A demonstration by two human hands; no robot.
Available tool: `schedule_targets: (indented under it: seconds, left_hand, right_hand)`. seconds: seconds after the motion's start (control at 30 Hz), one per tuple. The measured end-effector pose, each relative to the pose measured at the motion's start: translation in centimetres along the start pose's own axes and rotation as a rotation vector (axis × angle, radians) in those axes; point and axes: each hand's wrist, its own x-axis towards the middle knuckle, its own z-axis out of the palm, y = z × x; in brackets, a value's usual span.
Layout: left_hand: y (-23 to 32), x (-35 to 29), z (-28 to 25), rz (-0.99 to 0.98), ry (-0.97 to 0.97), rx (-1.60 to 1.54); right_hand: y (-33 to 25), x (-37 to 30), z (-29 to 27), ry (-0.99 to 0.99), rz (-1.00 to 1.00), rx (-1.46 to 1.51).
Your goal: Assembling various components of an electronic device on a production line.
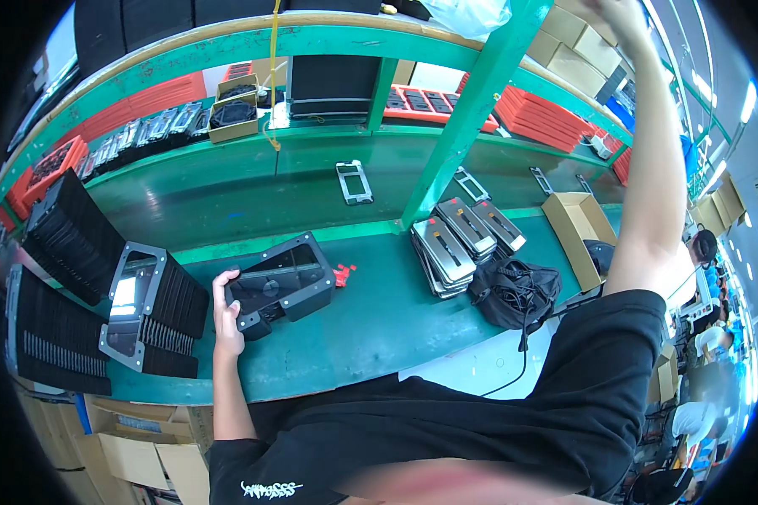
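In the head view, the black casing (285, 284), a frame around a dark panel, sits over the green tabletop (362, 345) in front of the person; whether it rests fully on the surface is unclear. The person's left hand (229, 311) is at the casing's left end, its fingers curled closed around that edge and holding it. The right hand (619, 18) is raised far beyond the casing to its right, at the upper rim of the view; it is partly cut off, so how far its fingers are open, or whether they hold anything, cannot be told.

The step in hand looks like one-handed steadying of the casing while the other arm reaches up. Working on the casing with both hands would call for lowering the right arm while the left grip keeps that end steady.

Small red pieces (344, 275) lie just beside the casing's right end. Left of the casing stands a stack of dark frames (175, 295); right of it are piled metallic panels (446, 251) and a black bundle (518, 293). A silver frame (360, 200) lies beyond it.
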Motion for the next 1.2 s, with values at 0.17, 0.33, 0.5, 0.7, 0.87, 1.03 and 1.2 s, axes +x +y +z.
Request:
schedule_targets:
  seconds: [0.17,0.33,0.5,0.7,0.87,1.03,1.2]
  left_hand:
    - [0.1,0.1,0.1,0.002,-0.003,0.002]
    - [-0.1,-0.2,-0.2,0.006,0.0,0.012]
    - [-1.0,-0.1,0.0,0.008,-0.001,0.015]
    - [-1.0,-0.1,0.1,0.016,0.005,-0.013]
    - [-1.0,-0.2,0.3,0.009,0.009,-0.051]
    - [-1.1,-0.5,0.3,-0.011,0.015,-0.101]
    - [-1.4,-0.4,-0.2,0.02,0.053,-0.056]
  right_hand:
    - [7.5,-0.7,5.4,-0.281,0.136,-0.188]
    - [11.7,-2.1,10.8,-0.325,0.178,-0.419]
    - [17.1,0.1,14.2,-0.153,0.04,-0.421]
    - [14.5,-0.9,19.1,-0.152,0.16,-0.294]
    - [14.8,-0.2,20.2,-0.165,0.239,-0.222]
    - [15.3,-0.3,21.5,-0.199,0.315,-0.164]
    - [11.8,-1.6,20.2,-0.323,0.165,-0.104]
